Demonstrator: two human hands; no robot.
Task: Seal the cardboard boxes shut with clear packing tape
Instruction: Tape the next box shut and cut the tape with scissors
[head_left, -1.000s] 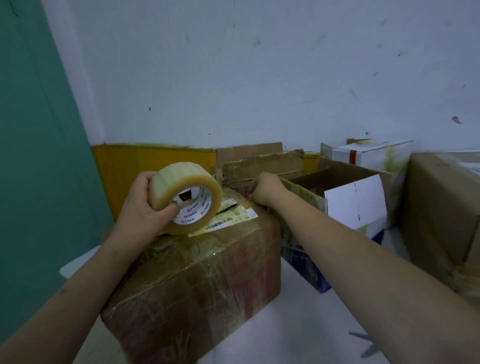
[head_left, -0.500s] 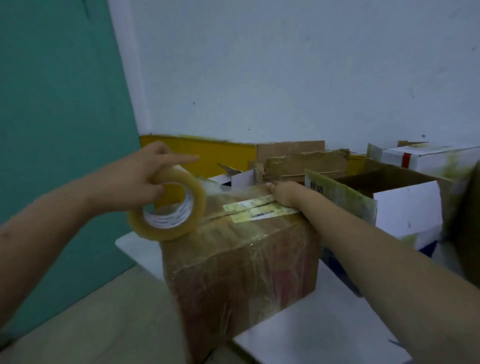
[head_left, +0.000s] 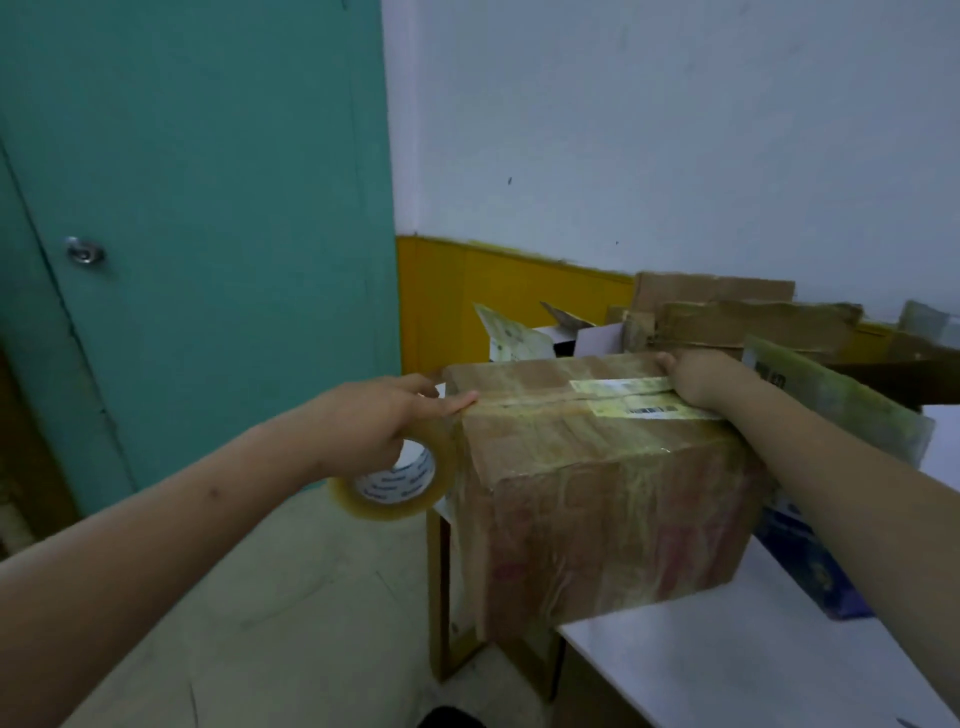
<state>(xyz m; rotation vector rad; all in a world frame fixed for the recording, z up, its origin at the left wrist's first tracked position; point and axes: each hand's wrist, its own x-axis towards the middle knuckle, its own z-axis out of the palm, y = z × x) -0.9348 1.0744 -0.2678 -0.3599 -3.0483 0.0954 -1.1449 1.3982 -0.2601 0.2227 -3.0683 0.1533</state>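
The cardboard box (head_left: 597, 483) overhangs the white table (head_left: 779, 649) edge. The left hand (head_left: 374, 421) grips the packing tape roll (head_left: 397, 475) at the box's left face; the right hand (head_left: 696, 376) presses the top seam, fingers curled (grasp unclear). Hard downward pulling may tip the box.

The right hand's (head_left: 696, 379) fingertips are hidden behind the box's (head_left: 597, 478) far edge; label (head_left: 649, 410) print is blurred at one o'clock.

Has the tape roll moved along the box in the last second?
Yes. The tape roll has gone from above the box top down past its left end, held in the left hand.
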